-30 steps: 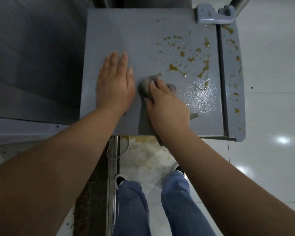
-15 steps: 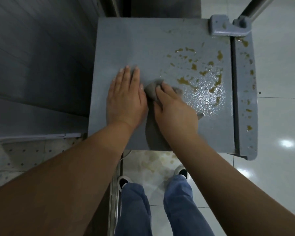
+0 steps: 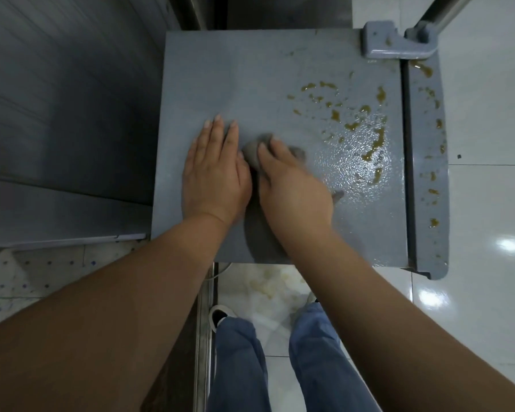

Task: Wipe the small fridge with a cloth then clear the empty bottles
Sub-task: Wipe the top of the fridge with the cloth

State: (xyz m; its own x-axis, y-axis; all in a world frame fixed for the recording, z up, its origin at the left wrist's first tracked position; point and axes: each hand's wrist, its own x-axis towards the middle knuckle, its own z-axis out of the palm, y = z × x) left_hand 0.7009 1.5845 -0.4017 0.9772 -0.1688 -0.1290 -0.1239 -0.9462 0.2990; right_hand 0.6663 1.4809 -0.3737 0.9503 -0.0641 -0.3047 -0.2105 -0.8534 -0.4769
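I look straight down on the grey top of the small fridge [image 3: 250, 84]. My left hand [image 3: 216, 173] lies flat on it, fingers together, holding nothing. Right beside it, my right hand [image 3: 292, 188] presses a grey cloth [image 3: 252, 150] onto the top; most of the cloth is hidden under the palm. Brown spill spots [image 3: 375, 141] and a wet sheen cover the right part of the top. More spots dot the door's top edge [image 3: 425, 162]. No bottles are in view.
A grey hinge cover [image 3: 396, 43] sits at the fridge's far right corner. A dark metal cabinet [image 3: 66, 114] stands to the left. White glossy floor tiles [image 3: 488, 203] lie to the right. My feet and blue trousers [image 3: 241, 367] are below, on a stained floor patch [image 3: 268, 283].
Both hands stay side by side on the fridge top with the cloth under the right one. The brown streak near my right fingertips has been wiped away, leaving a wet sheen.
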